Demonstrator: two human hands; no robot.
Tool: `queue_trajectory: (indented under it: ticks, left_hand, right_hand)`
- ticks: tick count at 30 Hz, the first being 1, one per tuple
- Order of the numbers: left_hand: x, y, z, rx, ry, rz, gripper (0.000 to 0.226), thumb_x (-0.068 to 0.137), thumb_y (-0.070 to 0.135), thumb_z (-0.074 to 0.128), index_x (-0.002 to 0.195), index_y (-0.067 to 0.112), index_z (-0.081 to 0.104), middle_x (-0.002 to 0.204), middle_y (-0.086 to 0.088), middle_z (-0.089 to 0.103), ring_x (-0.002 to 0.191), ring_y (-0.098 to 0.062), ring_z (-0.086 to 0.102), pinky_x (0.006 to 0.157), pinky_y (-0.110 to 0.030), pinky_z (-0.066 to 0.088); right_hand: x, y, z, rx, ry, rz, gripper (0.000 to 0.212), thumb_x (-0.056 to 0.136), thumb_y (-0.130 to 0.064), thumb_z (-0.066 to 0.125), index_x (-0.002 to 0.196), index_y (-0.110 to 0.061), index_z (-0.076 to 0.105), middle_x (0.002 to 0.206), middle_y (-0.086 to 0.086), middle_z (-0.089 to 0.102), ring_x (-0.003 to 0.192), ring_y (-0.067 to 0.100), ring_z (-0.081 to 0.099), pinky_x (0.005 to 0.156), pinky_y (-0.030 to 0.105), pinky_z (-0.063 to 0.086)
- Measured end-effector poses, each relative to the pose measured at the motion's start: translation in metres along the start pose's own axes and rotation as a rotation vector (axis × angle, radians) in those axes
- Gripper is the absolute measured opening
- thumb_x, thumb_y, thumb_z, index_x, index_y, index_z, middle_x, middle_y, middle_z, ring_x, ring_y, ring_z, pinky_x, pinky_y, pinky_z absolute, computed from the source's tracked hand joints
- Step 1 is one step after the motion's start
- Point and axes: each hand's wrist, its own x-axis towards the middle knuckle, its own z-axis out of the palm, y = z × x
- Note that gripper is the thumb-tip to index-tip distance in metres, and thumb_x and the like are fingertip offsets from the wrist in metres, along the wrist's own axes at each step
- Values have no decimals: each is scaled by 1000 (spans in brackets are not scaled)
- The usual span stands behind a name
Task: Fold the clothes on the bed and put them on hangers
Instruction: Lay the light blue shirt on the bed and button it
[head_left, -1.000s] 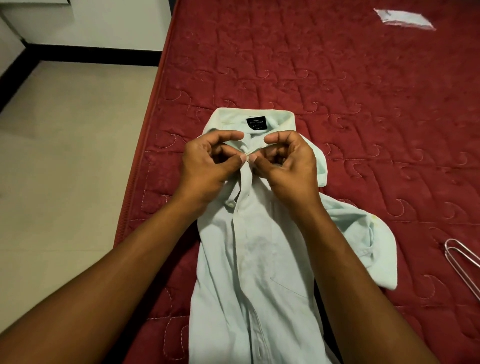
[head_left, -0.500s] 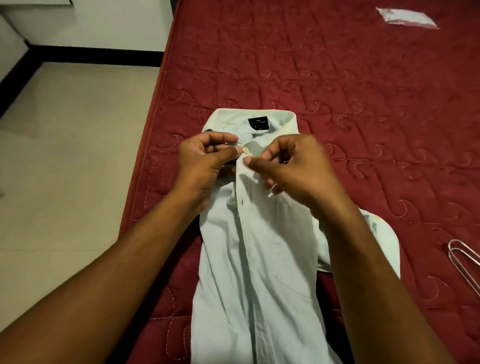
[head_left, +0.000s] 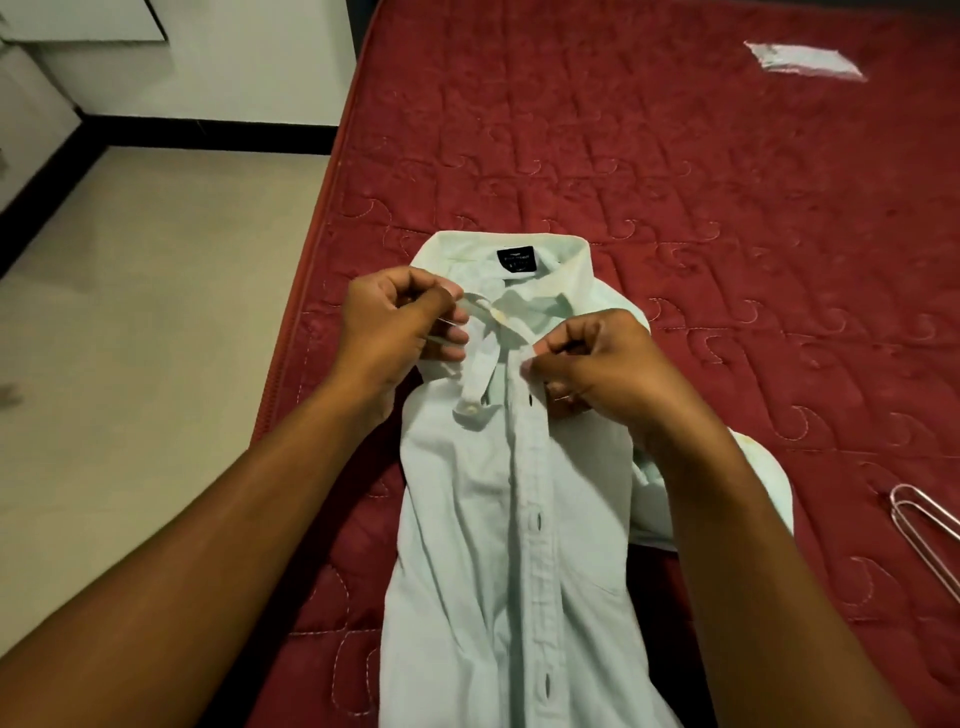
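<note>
Big red quilted bed (head_left: 727, 218), pale shirt (head_left: 467, 545) lying face-up near its left edge, wire hanger (head_left: 919, 525) off to the right. Left hand (head_left: 395, 327) pinches the button side at the collar, right hand (head_left: 597, 364) pinches the placket. Tip: line up the edges and keep them taut before buttoning.

I see shirt (head_left: 509, 545) on bed (head_left: 675, 182) near left edge; hanger (head_left: 930, 535) at right edge; packet (head_left: 802, 61) toward far right corner.
</note>
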Motion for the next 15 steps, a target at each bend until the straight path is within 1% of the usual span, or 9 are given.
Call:
queue_trajectory:
  ticks: [2,4,6,7,9,10,12,14,15]
  left_hand:
    - [-7,3,-6,142,-109,-52,25,96,17,68,93,-8,70,75,-21,70,59,-26,63,51,-32,54]
    - [-16,5,-12,339,-253,-107,32,91,28,75,91,-5,74,81,-20,74,60,-25,65,51,-30,52]
    - [-25,0,-17,551,-362,-131,30,84,35,82,89,6,78,81,-12,76,63,-22,69,50,-29,54]
    - [-31,-4,-19,613,-389,-123,28,81,37,84,89,11,79,80,-8,76,64,-19,70,50,-29,54]
    - [-42,-16,-15,626,-343,-74,18,81,33,85,86,16,79,75,-5,76,62,-16,69,50,-29,51]
    - [-46,-20,-10,591,-280,-46,14,84,28,83,83,15,79,71,-5,75,59,-15,68,51,-29,50]
    - [-50,-21,-4,444,-136,-42,14,89,21,79,82,8,76,68,-10,73,54,-14,64,54,-29,50]
    - [-49,-16,-3,320,-30,-18,17,90,19,77,83,3,73,73,-15,73,57,-16,64,57,-36,54]
    - [-47,-14,-5,301,17,20,18,91,20,76,83,4,73,77,-16,73,62,-19,65,63,-42,57]
  right_hand:
    - [-2,1,-3,56,-17,17,8,86,-3,79,80,-4,73,67,16,67,52,17,57,48,25,50]
    - [-3,1,-3,69,-21,20,8,88,-8,79,83,-7,73,65,9,66,50,12,56,45,22,47]
    - [-5,2,0,71,-33,10,8,90,-12,78,88,-8,72,61,5,66,48,10,56,45,22,46]
    - [-6,2,1,86,-35,6,9,91,-14,78,91,-7,72,60,3,66,48,10,56,45,23,47]
    - [-13,2,1,141,-47,7,15,90,-12,79,98,-2,71,61,3,67,49,11,58,48,25,51]
    - [-17,1,1,173,-71,9,20,87,-9,80,103,0,71,64,5,70,52,12,61,51,27,54]
    - [-28,0,-2,225,-131,20,33,80,-1,84,109,0,70,78,14,75,61,19,68,57,31,57]
    - [-38,-2,-2,282,-124,-1,37,77,5,84,111,1,69,89,23,75,69,24,72,59,31,59]
    - [-41,-2,0,313,-80,-18,36,78,8,82,110,2,69,91,24,75,73,25,73,62,31,60]
